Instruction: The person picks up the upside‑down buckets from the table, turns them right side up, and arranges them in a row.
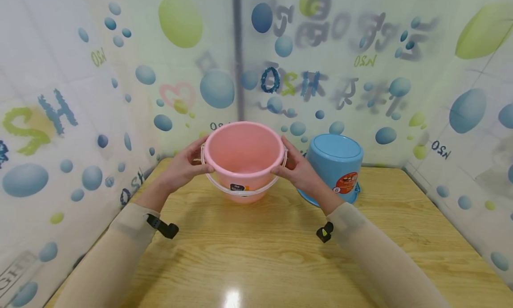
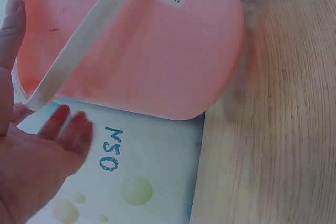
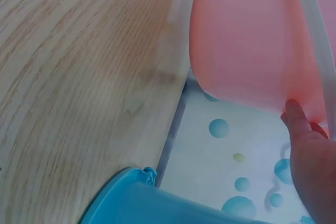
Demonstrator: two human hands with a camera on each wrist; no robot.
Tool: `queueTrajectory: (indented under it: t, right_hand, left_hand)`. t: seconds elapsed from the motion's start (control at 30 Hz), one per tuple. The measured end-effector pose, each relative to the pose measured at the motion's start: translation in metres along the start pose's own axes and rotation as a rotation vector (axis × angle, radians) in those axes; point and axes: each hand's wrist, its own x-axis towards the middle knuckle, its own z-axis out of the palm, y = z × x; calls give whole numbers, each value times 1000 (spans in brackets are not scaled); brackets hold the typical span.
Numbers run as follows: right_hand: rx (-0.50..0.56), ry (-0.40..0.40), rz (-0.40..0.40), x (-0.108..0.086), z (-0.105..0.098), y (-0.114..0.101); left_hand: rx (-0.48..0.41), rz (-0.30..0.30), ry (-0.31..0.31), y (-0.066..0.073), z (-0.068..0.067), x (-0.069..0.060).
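Pink bucket (image 1: pixel 245 161), mouth up, near back edge of wooden table (image 1: pixel 248 250); I see left hand (image 1: pixel 182 165) and right hand (image 1: pixel 298 165) gripping it at opposite sides. Upturned blue bucket (image 1: pixel 335 158) limits room beside right hand; wide surface between forearms (image 1: pixel 128 250).

Long cream sleeves (image 1: pixel 106 259) carry black wrist straps (image 1: pixel 161 226).

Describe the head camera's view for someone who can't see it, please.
A person's left hand and right hand hold a pink bucket, opening upward, at its opposite sides, at a wooden table. To its right, a blue bucket stands upside down; pale walls patterned with blue and green spots rise behind.
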Motion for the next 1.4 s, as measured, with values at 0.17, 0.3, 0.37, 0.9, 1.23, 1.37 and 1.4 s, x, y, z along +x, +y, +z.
queueTrajectory:
  t: [0.17, 0.3, 0.37, 0.9, 1.23, 1.37, 1.4]
  right_hand:
    - [-46, 14, 43, 3, 1, 2]
    - [-105, 22, 85, 6, 1, 5]
    - [-123, 24, 95, 7, 1, 6]
    - [-111, 17, 173, 27, 2, 11]
    - [11, 7, 172, 45, 4, 21]
    - [62, 18, 177, 50, 7, 22]
    - [71, 22, 177, 51, 8, 22]
  left_hand:
    - [-91, -37, -50, -4, 0, 2]
    - [-154, -41, -97, -11, 2, 3]
    - [-166, -29, -102, -14, 4, 4]
    - [-183, -186, -25, -23, 9, 14]
    - [-170, -211, 18, -33, 9, 27]
    - [-179, -220, 21, -35, 6, 29]
    - [-180, -221, 22, -35, 6, 30]
